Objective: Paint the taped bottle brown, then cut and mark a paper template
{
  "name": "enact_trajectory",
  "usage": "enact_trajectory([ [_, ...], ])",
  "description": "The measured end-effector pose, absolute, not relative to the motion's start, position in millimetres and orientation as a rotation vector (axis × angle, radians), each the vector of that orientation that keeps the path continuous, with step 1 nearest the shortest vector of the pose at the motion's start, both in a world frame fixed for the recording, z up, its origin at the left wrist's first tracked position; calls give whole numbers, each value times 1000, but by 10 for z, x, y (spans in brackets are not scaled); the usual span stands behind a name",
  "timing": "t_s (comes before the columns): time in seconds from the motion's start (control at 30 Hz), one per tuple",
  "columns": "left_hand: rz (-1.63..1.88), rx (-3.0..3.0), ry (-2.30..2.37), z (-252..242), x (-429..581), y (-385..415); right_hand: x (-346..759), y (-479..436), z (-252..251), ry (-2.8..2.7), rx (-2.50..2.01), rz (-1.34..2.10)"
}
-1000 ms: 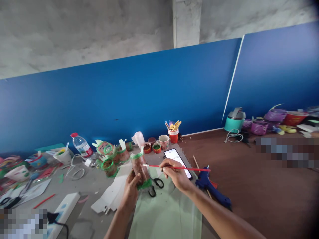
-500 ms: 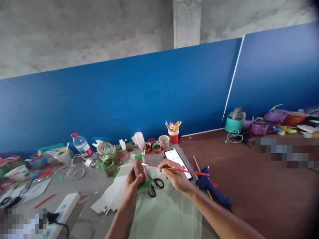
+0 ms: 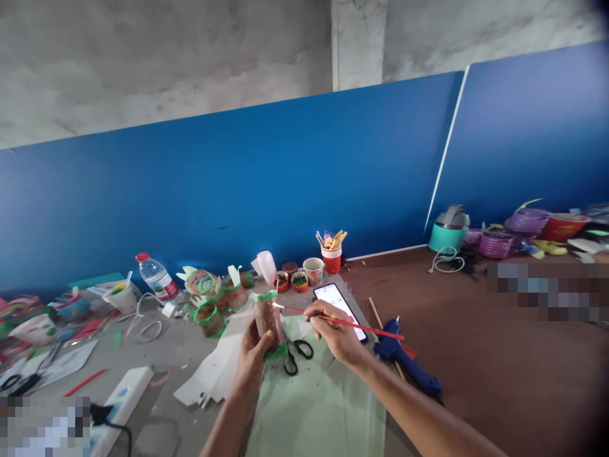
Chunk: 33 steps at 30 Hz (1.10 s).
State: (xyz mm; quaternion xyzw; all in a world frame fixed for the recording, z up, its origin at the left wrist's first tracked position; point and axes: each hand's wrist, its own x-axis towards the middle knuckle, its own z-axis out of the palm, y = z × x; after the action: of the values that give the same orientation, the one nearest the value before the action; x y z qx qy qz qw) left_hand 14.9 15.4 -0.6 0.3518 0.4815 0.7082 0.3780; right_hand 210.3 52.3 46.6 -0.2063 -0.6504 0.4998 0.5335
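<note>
My left hand (image 3: 250,357) is wrapped round a brown-painted plastic bottle piece with green rims (image 3: 266,319), held upright over the table. My right hand (image 3: 333,330) pinches a thin red paintbrush (image 3: 352,322); its pale tip touches the upper right side of the bottle piece. Black scissors (image 3: 295,355) lie just below the bottle piece on a pale green sheet (image 3: 318,406). A lit phone (image 3: 339,303) rests behind my right hand.
A blue glue gun (image 3: 404,365) lies right of my right arm. Small paint cups (image 3: 299,281) and a red cup of sticks (image 3: 332,254) stand at the blue partition. More painted bottle pieces (image 3: 209,298), a water bottle (image 3: 156,278), and a power strip (image 3: 124,400) sit left.
The brush tip has risen slightly along the bottle piece's right side. My left hand keeps the piece in nearly the same spot.
</note>
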Motion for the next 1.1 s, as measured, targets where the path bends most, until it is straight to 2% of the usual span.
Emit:
enact_trajectory([
  [0.5, 1735, 1014, 1241, -74, 51, 186, 2103, 492, 472, -1619, -486, 1212],
  [0.93, 1865, 1079, 1331, -127, 98, 204, 2095, 492, 456, -1574, -458, 1136],
  [1.1, 1764, 1152, 1356, -158, 64, 176, 2102, 476, 471, -1644, -460, 1125],
])
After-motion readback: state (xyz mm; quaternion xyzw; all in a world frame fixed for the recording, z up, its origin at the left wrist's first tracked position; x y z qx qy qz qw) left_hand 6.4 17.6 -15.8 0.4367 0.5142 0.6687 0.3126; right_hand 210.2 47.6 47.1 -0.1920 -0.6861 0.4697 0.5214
